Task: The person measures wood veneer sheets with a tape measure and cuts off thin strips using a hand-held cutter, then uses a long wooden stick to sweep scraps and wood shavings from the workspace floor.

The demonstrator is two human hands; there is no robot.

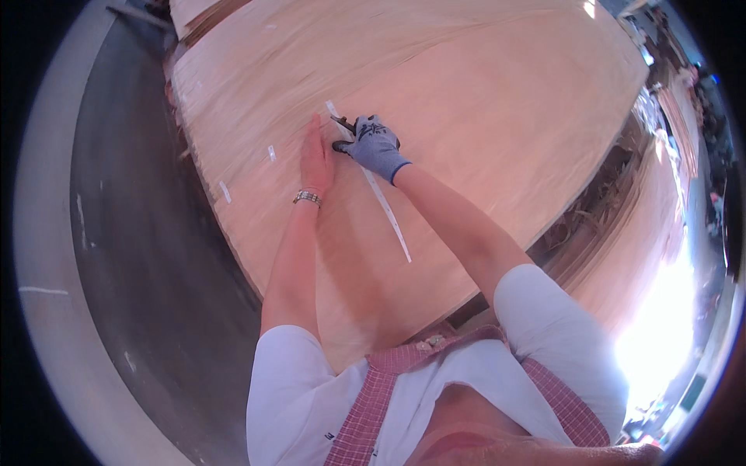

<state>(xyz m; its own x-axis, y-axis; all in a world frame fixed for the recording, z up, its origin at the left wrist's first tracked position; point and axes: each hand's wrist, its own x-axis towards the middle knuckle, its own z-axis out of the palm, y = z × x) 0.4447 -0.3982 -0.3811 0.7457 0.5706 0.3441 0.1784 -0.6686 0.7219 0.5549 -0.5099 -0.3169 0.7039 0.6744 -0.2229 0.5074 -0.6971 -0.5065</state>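
Observation:
My left hand (316, 161), bare with a metal-link bracelet at the wrist, lies on a large pale wood veneer sheet (497, 124). Its fingers are stretched out and point away from me. Just to its right, my right hand (376, 146) wears a blue-grey glove with dark fingertips. That hand is closed on a small dark hand tool (342, 123), whose exact kind I cannot make out. A long white tape strip (386, 208) runs along the sheet, passing under the gloved hand; its far end shows just beyond the tool.
Short white tape pieces (271, 153) lie on the sheet at left. Dark grey floor (148, 233) stretches along the left side. To the right stands another veneer stack (622, 241), with ragged wood scraps (594, 206) in the gap between. Bright light glares at the far right.

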